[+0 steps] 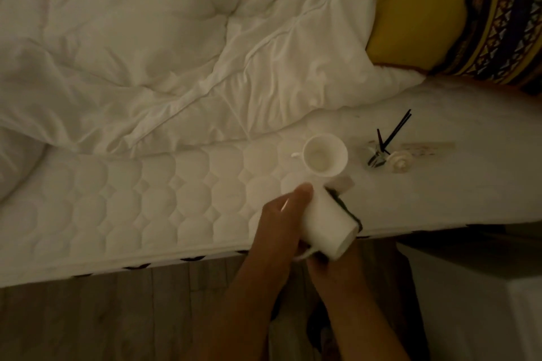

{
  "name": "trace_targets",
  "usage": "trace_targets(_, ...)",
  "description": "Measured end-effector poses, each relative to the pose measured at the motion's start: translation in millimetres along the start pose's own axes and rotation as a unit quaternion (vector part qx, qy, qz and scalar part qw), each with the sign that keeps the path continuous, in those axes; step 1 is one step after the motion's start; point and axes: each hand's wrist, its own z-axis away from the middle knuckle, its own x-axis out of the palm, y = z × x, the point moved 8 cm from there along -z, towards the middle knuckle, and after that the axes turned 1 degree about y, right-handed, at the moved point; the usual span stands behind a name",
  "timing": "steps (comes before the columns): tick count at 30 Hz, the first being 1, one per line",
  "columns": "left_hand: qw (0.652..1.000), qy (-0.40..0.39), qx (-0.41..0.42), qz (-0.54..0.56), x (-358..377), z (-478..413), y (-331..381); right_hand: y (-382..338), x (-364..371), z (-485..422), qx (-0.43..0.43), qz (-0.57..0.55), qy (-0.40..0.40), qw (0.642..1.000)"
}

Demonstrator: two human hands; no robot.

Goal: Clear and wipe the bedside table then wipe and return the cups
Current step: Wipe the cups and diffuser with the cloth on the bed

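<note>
**Cup on its side at the mattress's near edge**

The left hand grips a white cup lying sideways over the mattress edge, with a dark cloth against its far side. The right hand is underneath, its grip hidden. A second cup stands upright just beyond.

A home bedroom: a bed with quilted mattress, a rumpled white duvet, a yellow patterned pillow and wooden floor.

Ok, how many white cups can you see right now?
2. The upright cup stands on the mattress near the reed diffuser; the tilted cup is gripped in the left hand. None seems hidden.
</note>
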Motion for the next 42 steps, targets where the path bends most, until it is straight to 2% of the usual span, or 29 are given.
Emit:
trace_targets(1, 0.999, 0.027, 0.017, 0.012, 2, -2, 4, 1, -1, 2, -0.029, -0.017, 0.012, 0.999)
trace_targets(2, 0.998, 0.045, 0.047, 0.016, 3, -5, 10, -2, -2, 8, -0.067, 0.038, 0.059, 0.995)
trace_targets(4, 0.990, 0.063, 0.127, -0.008, -2, -11, 30, -3, 0, 17, -0.072, -0.059, 0.055, 0.994)
trace_targets(6, 0.967, 0.060, 0.216, -0.120, -10, -19, 42, 9, 4, 19, -0.016, -0.097, 0.054, 0.994)
trace_targets(7, 0.950, 0.057, 0.238, -0.194, -13, -24, 44, 8, -1, 20, -0.015, -0.103, 0.074, 0.992)
trace_targets(8, 0.926, 0.060, 0.253, -0.273, -16, -28, 44, 11, -7, 21, 0.002, -0.165, 0.092, 0.982)
trace_targets(10, 0.854, 0.060, 0.302, -0.418, -23, -35, 45, 4, -9, 20, -0.002, -0.125, 0.107, 0.986)
trace_targets(11, 0.810, 0.055, 0.327, -0.484, -25, -38, 46, 2, -8, 16, -0.004, -0.075, 0.076, 0.994)
trace_targets(12, 0.767, 0.054, 0.343, -0.540, -29, -42, 47, 3, -13, 10, -0.005, -0.074, 0.067, 0.995)
trace_targets(13, 0.733, 0.059, 0.350, -0.580, -35, -46, 48, -5, -16, 9, -0.032, -0.031, 0.087, 0.995)
trace_targets(14, 0.709, 0.069, 0.352, -0.608, -42, -53, 50, -11, -16, 8, -0.077, 0.028, 0.093, 0.992)
trace_targets(17, 0.659, 0.101, 0.332, -0.667, -59, -75, 48, -21, -3, 3, -0.130, 0.187, 0.096, 0.969)
trace_targets(18, 0.654, 0.107, 0.315, -0.679, -62, -81, 46, -24, 0, 3, -0.149, 0.240, 0.088, 0.955)
trace_targets(21, 0.671, 0.129, 0.269, -0.678, -70, -94, 45, -24, 2, -1, -0.182, 0.353, 0.076, 0.914)
trace_targets(23, 0.673, 0.131, 0.253, -0.683, -69, -97, 45, -24, 2, -6, -0.177, 0.377, 0.077, 0.906)
trace_targets(26, 0.654, 0.145, 0.245, -0.701, -56, -93, 51, -32, 1, -8, -0.192, 0.375, 0.069, 0.904)
trace_targets(28, 0.649, 0.147, 0.295, -0.685, -35, -85, 60, -40, -1, -8, -0.202, 0.389, 0.069, 0.896)
trace_targets(29, 0.661, 0.131, 0.340, -0.656, -20, -80, 64, -43, -3, -9, -0.203, 0.401, 0.068, 0.891)
trace_targets(31, 0.687, 0.073, 0.409, -0.596, 13, -77, 67, -47, -11, -12, -0.200, 0.406, 0.060, 0.890)
trace_targets(32, 0.686, 0.043, 0.421, -0.593, 30, -80, 64, -49, -15, -13, -0.202, 0.409, 0.057, 0.888)
trace_targets(35, 0.644, -0.024, 0.384, -0.662, 69, -100, 43, -55, -32, -20, -0.204, 0.407, 0.064, 0.888)
trace_targets(37, 0.618, -0.041, 0.346, -0.705, 80, -114, 32, -59, -44, -25, -0.200, 0.392, 0.065, 0.896)
trace_targets(39, 0.609, -0.037, 0.336, -0.718, 82, -123, 31, -61, -50, -29, -0.196, 0.384, 0.060, 0.900)
trace_targets(40, 0.618, -0.031, 0.334, -0.711, 82, -125, 33, -63, -53, -30, -0.195, 0.384, 0.056, 0.901)
trace_targets(42, 0.672, -0.016, 0.318, -0.668, 78, -127, 39, -68, -54, -30, -0.198, 0.386, 0.046, 0.900)
